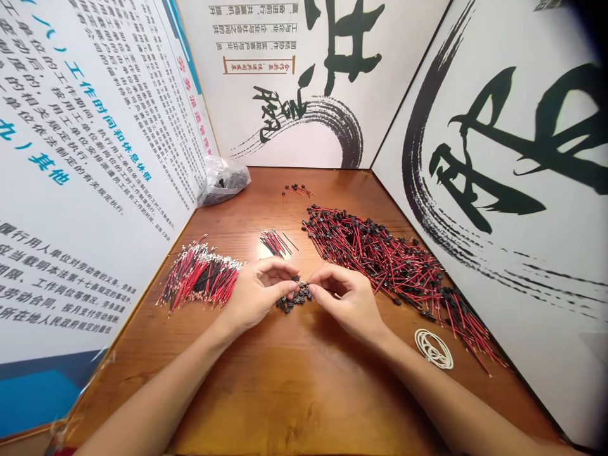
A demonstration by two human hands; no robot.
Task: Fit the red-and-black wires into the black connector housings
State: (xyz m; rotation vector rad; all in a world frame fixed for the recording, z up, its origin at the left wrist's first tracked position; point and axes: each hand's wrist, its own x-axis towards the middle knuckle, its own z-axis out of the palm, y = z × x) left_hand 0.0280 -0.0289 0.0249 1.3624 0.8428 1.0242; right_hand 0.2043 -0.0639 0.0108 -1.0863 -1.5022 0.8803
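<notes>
My left hand (259, 291) is closed in a pinch, with a small black connector housing (296, 278) at its fingertips. Facing it, my right hand (349, 294) also pinches with thumb and forefinger; what lies between them is too small to name. Both sets of fingertips meet closely above a little heap of loose black connector housings (287, 305) on the table. Just beyond the hands lies a small bunch of red and black wires (274, 244). Left of my left hand is a larger pile of red and black wires with pale ends (202, 278).
A big pile of red and black wires with black connectors (375, 247) spreads along the right wall. Several more wired connectors (297, 190) lie at the back. A clear plastic bag (225, 183) of dark parts stands back left. A coiled white cord (433, 348) lies by my right forearm. Printed panels enclose the wooden table (285, 392).
</notes>
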